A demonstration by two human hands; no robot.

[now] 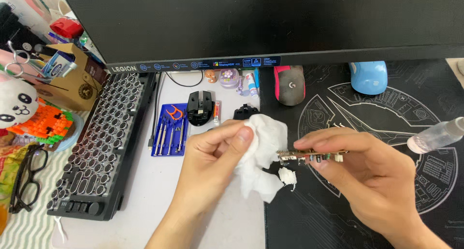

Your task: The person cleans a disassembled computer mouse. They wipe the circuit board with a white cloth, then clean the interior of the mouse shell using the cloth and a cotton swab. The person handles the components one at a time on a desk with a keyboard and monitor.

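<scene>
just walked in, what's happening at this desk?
A person is working at a desk under a monitor. The left hand pinches a crumpled white tissue against the end of a small circuit board, which the right hand holds edge-on by its fingertips. A small white wad lies below the board on the black desk mat. A blue screwdriver tray, an opened mouse shell and a keyboard sit to the left.
</scene>
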